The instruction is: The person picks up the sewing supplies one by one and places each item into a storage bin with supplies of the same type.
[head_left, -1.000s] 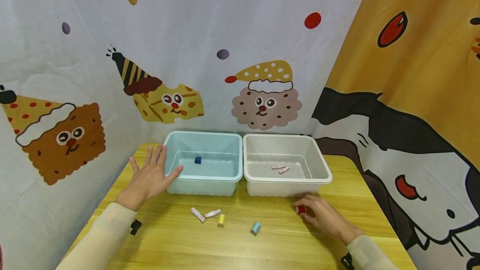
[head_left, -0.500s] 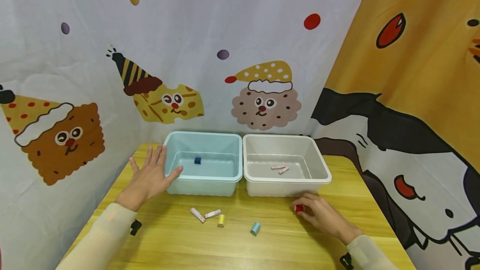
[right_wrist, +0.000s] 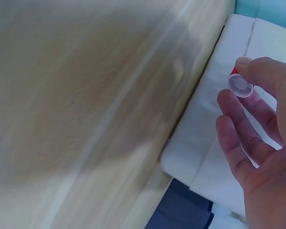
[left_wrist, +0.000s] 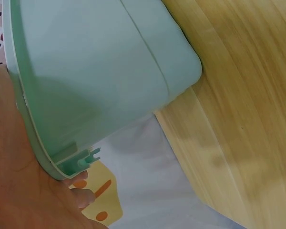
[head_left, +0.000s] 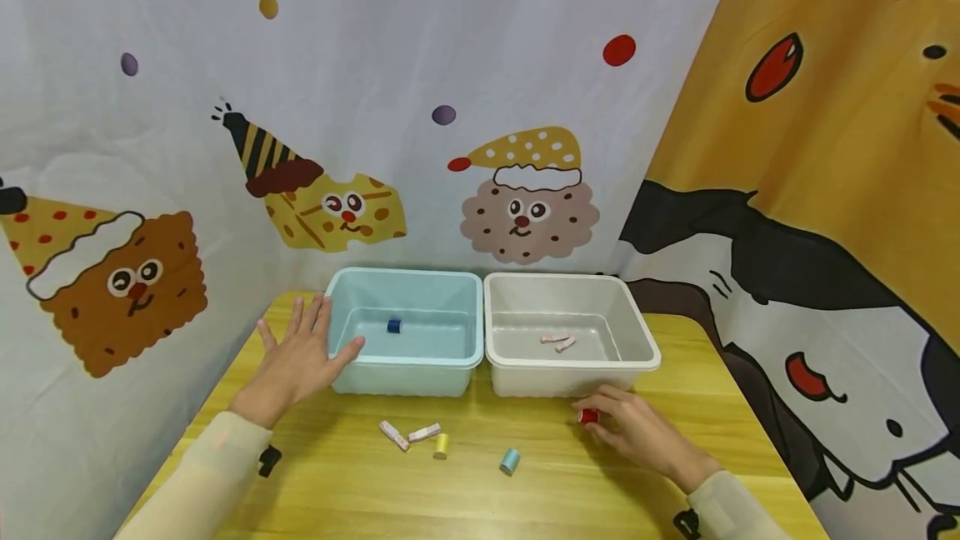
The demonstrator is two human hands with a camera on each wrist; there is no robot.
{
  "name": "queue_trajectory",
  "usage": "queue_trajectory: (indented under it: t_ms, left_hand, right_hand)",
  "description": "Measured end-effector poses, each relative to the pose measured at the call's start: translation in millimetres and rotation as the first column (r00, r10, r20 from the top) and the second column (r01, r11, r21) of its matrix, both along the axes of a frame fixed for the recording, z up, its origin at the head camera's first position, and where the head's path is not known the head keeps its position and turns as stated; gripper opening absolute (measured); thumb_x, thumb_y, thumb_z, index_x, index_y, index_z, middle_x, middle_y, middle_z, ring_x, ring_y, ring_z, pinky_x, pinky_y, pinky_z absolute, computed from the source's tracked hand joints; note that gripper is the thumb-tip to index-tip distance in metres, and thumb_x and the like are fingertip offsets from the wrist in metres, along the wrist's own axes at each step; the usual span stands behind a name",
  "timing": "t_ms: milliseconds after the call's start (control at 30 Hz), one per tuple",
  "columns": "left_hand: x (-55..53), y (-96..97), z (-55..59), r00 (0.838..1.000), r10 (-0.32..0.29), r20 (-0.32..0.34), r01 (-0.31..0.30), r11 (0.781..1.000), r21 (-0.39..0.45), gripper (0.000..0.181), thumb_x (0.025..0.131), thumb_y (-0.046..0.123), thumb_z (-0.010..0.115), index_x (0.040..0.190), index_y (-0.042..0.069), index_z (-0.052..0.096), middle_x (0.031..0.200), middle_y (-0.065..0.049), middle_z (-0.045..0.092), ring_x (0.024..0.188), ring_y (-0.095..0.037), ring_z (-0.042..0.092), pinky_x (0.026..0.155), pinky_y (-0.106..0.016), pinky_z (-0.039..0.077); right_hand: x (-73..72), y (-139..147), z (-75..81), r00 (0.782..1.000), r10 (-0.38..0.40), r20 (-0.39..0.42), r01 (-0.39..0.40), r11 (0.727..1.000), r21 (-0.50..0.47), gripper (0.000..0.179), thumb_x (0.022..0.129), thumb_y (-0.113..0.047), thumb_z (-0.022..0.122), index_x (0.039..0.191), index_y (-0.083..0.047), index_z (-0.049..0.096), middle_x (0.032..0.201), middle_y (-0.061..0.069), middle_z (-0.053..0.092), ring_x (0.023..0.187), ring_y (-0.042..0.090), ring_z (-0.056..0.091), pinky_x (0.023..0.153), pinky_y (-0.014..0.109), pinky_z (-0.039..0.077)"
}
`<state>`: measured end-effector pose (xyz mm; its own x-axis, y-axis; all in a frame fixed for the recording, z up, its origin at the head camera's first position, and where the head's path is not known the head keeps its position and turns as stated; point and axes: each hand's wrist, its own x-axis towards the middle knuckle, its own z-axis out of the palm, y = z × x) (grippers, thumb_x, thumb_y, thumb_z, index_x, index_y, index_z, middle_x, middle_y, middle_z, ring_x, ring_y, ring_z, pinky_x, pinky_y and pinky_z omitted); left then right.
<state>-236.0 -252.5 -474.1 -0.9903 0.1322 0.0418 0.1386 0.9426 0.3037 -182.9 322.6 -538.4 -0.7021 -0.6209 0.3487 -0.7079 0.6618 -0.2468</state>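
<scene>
In the head view my right hand (head_left: 641,438) pinches a red spool of thread (head_left: 588,417) just in front of the off-white bin (head_left: 573,366). Its white end shows between thumb and fingers in the right wrist view, a red sliver behind the spool end (right_wrist: 240,86). Fingers spread, my left hand (head_left: 295,367) rests on the left rim of the light blue bin (head_left: 408,362). A navy spool (head_left: 393,326) lies inside that bin. On the table are a yellow spool (head_left: 441,446), a light blue spool (head_left: 510,462) and two small pale printed strips (head_left: 393,436).
Two similar pale strips (head_left: 555,338) lie in the off-white bin. Both bins stand side by side at the back of the wooden table (head_left: 360,498), against a cartoon-printed curtain (head_left: 360,40). Another printed cloth (head_left: 840,273) hangs along the right side.
My right hand has shifted slightly left with the red spool, which has turned a little in the fingers. My left hand stays on the blue bin. The head view has tilted up slightly.
</scene>
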Motion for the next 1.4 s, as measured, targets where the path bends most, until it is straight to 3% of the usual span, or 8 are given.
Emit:
queue_trajectory:
  t_ms: [200, 533, 1000, 1400]
  left_hand:
    - [2.2, -0.2, -1.8, 1.0, 0.002, 0.007, -0.002, 1.0, 0.002, 0.121, 0.112, 0.088, 0.04, 0.185, -0.004, 0.011, 0.195, -0.029, 0.006, 0.18, -0.06, 0.002, 0.124, -0.101, -0.011]
    - [-0.1, 0.3, 0.2, 1.0, 0.001, -0.002, -0.001, 1.0, -0.004, 0.12, 0.112, 0.087, 0.04, 0.185, -0.003, 0.011, 0.195, -0.029, 0.006, 0.181, -0.06, 0.003, 0.125, -0.101, -0.011]
    - [-1.1, 0.9, -0.4, 1.0, 0.003, 0.002, -0.003, 1.0, 0.0, 0.119, 0.113, 0.085, 0.041, 0.185, -0.005, 0.011, 0.195, -0.029, 0.006, 0.181, -0.059, 0.0, 0.125, -0.1, -0.012]
    - [-1.7, -0.2, -2.8, 1.0, -0.001, -0.001, 0.001, 1.0, 0.001, 0.118, 0.113, 0.085, 0.041, 0.185, -0.004, 0.01, 0.196, -0.027, 0.005, 0.181, -0.058, 0.001, 0.125, -0.1, -0.013]
  right_hand:
    - [-0.9, -6.7, 5.6, 0.997, 0.04, -0.059, -0.04, 0.999, -0.002, 0.042, 0.092, -0.003, 0.098, 0.129, -0.017, 0.085, 0.122, -0.005, 0.082, 0.102, 0.003, 0.074, 0.084, 0.025, 0.067]
    - [-0.1, -22.1, 17.8, 0.996, 0.076, -0.043, -0.077, 0.996, -0.034, 0.041, 0.094, -0.004, 0.098, 0.129, -0.02, 0.085, 0.12, -0.007, 0.082, 0.098, 0.001, 0.072, 0.084, 0.008, 0.056]
    - [-2.4, -44.7, 34.4, 0.987, 0.112, -0.117, -0.114, 0.993, -0.01, 0.043, 0.091, -0.008, 0.101, 0.13, -0.018, 0.086, 0.124, -0.007, 0.083, 0.104, 0.004, 0.077, 0.092, 0.014, 0.063]
    - [-4.3, -67.9, 57.4, 0.979, 0.17, -0.11, -0.171, 0.985, 0.002, 0.037, 0.094, -0.008, 0.099, 0.125, -0.02, 0.083, 0.12, -0.008, 0.082, 0.103, 0.004, 0.078, 0.092, 0.017, 0.066]
